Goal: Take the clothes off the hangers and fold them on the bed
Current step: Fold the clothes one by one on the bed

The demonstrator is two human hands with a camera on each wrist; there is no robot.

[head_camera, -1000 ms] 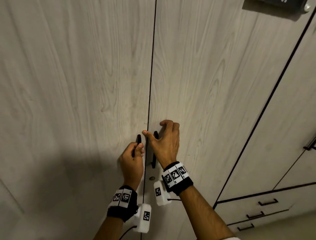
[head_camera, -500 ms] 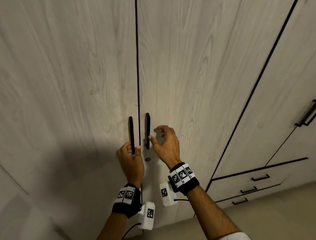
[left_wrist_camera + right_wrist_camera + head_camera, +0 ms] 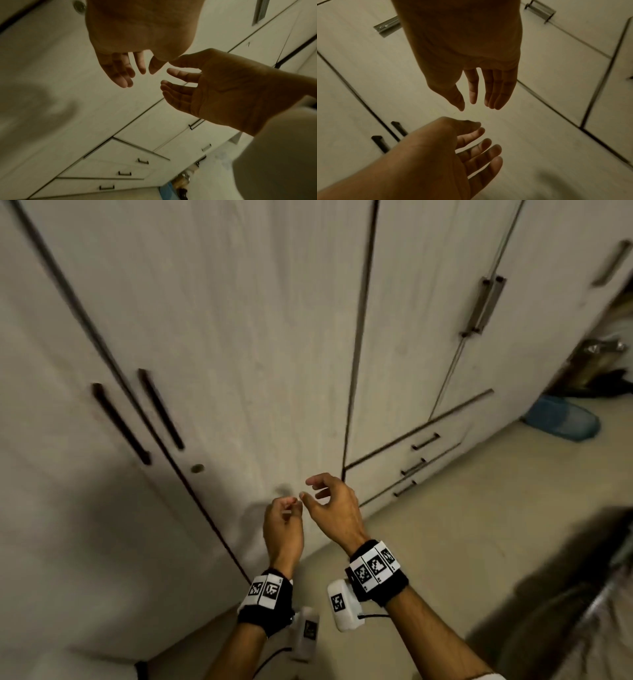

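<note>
Head view showed left hand (image 3: 283,529) and right hand (image 3: 334,512) loose-fingered and empty before the shut wardrobe doors (image 3: 239,344); opening them by the handles (image 3: 161,409) seemingly came next.

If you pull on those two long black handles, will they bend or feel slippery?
Probably not bend: the black handles look like straight, thin bars fixed to the wardrobe doors, likely metal. They look smooth, so perhaps a little slippery. Pulled, each door would likely swing open rather than tip.
</note>
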